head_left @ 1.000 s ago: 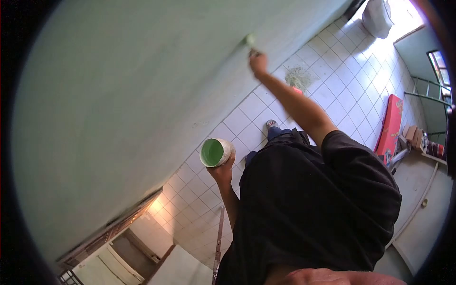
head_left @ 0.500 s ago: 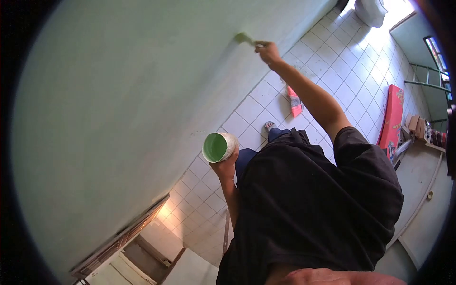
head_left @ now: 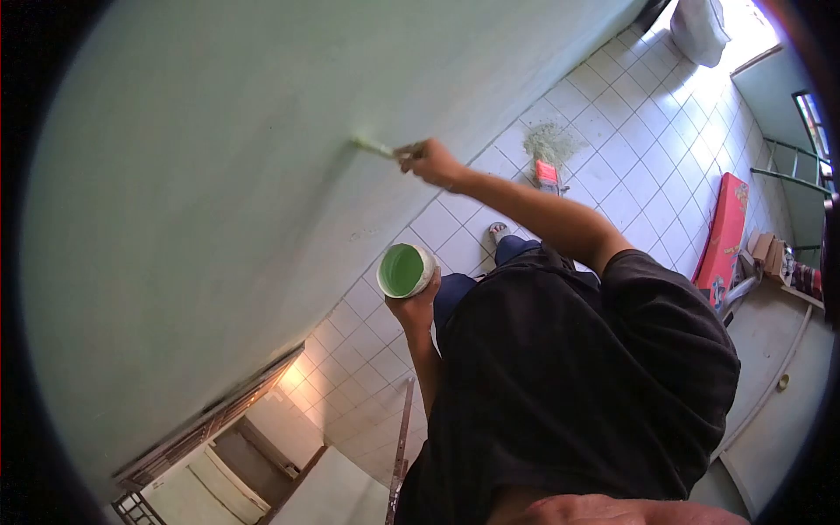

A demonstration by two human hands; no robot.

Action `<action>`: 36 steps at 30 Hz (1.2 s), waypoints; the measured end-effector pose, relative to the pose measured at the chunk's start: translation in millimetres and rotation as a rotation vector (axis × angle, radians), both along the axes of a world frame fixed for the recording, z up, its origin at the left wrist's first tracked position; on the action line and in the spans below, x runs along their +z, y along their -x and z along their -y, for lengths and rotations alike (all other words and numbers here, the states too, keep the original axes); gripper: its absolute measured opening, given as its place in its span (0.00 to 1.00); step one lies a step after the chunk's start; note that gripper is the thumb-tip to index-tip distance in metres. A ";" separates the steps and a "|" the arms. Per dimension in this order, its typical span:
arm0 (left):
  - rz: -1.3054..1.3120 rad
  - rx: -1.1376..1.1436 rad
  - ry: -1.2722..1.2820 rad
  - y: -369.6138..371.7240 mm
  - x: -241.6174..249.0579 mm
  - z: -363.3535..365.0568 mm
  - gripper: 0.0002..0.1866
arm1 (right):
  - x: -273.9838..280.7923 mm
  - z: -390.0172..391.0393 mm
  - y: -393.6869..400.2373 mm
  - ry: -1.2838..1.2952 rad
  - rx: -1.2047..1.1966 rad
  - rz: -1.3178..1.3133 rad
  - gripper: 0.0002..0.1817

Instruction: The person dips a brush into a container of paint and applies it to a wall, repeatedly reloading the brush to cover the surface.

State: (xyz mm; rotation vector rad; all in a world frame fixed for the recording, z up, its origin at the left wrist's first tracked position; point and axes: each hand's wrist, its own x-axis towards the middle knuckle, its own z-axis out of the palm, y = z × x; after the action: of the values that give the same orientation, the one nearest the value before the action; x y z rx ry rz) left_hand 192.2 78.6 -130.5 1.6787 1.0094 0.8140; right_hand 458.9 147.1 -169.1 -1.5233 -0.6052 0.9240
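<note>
My right hand [head_left: 430, 164] is closed around the handle of a paintbrush [head_left: 374, 146], whose pale green bristles meet the light green wall [head_left: 219, 175]. The brush head is somewhat blurred. Lower down, my left hand [head_left: 415, 306] grips a white tub [head_left: 428, 271] from below and the side. Its mouth is tipped toward me, and green paint [head_left: 402, 269] shows inside. The tub is held a little away from the wall, and the fingers behind it are partly hidden.
White floor tiles [head_left: 643, 175] run along the wall. A pink-red dustpan-like item [head_left: 547, 173] lies by a heap of debris [head_left: 553, 140]. To the right are a long red box [head_left: 724, 232] and a green metal frame [head_left: 792, 162]. A pale sack [head_left: 700, 33] stands at the far end.
My right hand has brought the paintbrush along the wall, down and to the left in view. The debris heap now shows past my arm. My left hand keeps the tub nearly in place.
</note>
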 end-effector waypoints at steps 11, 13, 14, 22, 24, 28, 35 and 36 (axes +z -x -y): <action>-0.123 0.063 -0.334 42.5 -7.6 3.2 0.46 | 45.2 83.4 -110.7 -0.013 0.161 0.054 0.21; -0.272 0.023 -0.510 54.3 0.0 0.0 0.45 | 88.5 109.6 -85.0 -0.038 0.286 0.035 0.17; -0.234 0.012 -0.479 59.9 1.0 0.1 0.43 | 103.9 120.9 -72.0 -0.040 0.349 0.038 0.16; -0.247 -0.063 -0.558 135.6 13.5 -2.6 0.41 | 201.3 165.4 82.0 -0.123 0.746 0.438 0.10; -0.238 -0.034 -0.548 160.0 17.0 2.3 0.42 | 219.6 165.9 124.1 -0.122 0.818 0.606 0.09; -0.204 -0.005 -0.523 208.1 16.2 10.0 0.41 | 243.1 163.6 205.0 0.048 0.908 0.808 0.10; -0.258 -0.017 -0.494 265.7 15.7 26.0 0.42 | 235.4 161.2 310.7 -0.020 1.074 1.472 0.03; -0.253 -0.027 -0.493 268.9 17.7 27.8 0.43 | 237.3 157.7 321.8 -0.041 1.119 1.494 0.05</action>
State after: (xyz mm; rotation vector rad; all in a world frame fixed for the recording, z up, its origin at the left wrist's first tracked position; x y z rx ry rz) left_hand -76.7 50.8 -112.7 2.2554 1.0046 0.8979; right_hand 137.1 -10.6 68.2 -1.5941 -2.6822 0.2959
